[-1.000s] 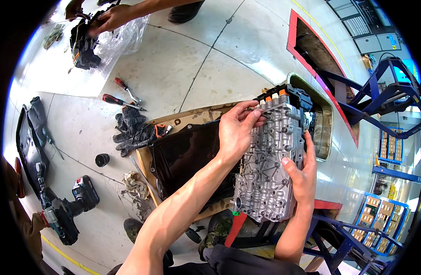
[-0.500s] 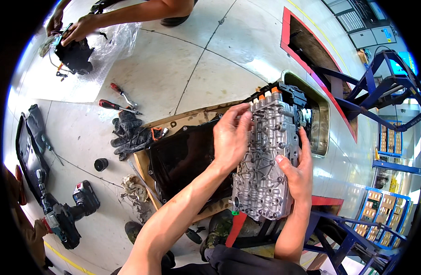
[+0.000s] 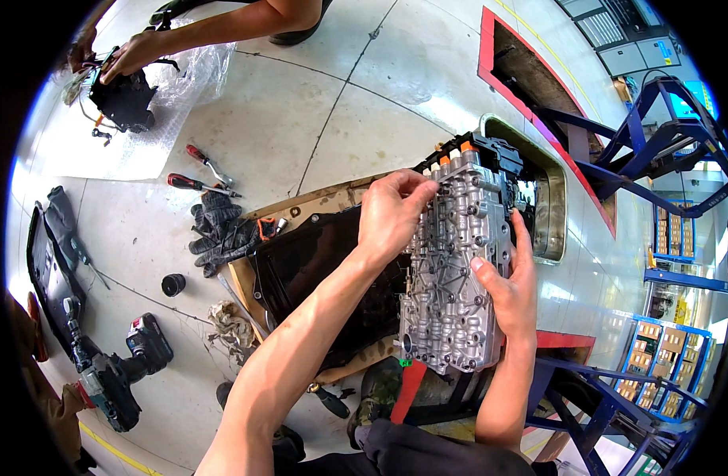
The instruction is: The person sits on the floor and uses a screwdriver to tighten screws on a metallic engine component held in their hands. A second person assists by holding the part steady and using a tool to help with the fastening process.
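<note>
A silvery cast-metal transmission valve body [image 3: 451,278] with many raised channels stands tilted in front of me. White and orange solenoid caps [image 3: 457,155] line its far end, beside a black plastic connector part [image 3: 503,155]. My right hand [image 3: 510,289] grips the valve body's right side, thumb on the front face, the other fingers partly behind it. At its upper left edge is my left hand [image 3: 391,210], thumb and forefinger brought together close to the metal. Whatever sits between those fingertips is too small to make out. Behind my left forearm lies a black oil pan [image 3: 308,266] on cardboard.
A metal basin [image 3: 556,238] stands right of the valve body, near a red-edged floor pit [image 3: 530,71] and blue steel frames [image 3: 633,135]. Leftward lie grey gloves [image 3: 217,230], screwdrivers [image 3: 193,182] and a cordless impact wrench [image 3: 114,381]. Another person's hand [image 3: 134,55] handles a black part.
My left hand has shifted slightly left, its fingers now closer together at the valve body's upper edge. The valve body has moved slightly up and left in view; my right hand keeps its grip.
</note>
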Motion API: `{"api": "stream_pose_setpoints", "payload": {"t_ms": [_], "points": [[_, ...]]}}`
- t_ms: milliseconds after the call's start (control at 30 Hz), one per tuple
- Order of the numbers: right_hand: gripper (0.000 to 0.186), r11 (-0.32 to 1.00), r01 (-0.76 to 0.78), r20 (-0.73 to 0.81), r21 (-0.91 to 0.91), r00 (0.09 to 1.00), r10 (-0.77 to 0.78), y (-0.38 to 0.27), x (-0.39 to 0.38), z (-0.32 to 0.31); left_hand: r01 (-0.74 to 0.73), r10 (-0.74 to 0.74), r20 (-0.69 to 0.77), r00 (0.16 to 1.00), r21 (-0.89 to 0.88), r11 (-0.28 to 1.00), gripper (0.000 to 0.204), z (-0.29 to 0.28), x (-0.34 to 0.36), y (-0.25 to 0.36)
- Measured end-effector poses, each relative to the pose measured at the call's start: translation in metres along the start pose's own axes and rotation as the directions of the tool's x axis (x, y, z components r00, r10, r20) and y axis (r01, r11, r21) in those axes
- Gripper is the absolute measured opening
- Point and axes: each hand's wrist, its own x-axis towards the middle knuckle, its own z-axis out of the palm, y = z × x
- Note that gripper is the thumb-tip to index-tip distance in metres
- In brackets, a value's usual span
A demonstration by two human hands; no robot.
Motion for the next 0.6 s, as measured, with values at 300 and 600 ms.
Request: {"api": "stream_pose_setpoints", "payload": {"t_ms": [300,600], "points": [[0.1,1.0,0.01,0.018,0.002,1.0,-0.01,0.001,0.001,0.001,-0.217,0.204,0.085,0.975,0.198,0.956,0.024,-0.009,0.007,0.019],[0.095,0.998,0.03,0.028,-0.046,0.999,-0.029,0.002,0.0,0.0,-0.237,0.207,0.121,0.971,0.347,0.907,0.027,-0.008,0.004,0.026]]}}
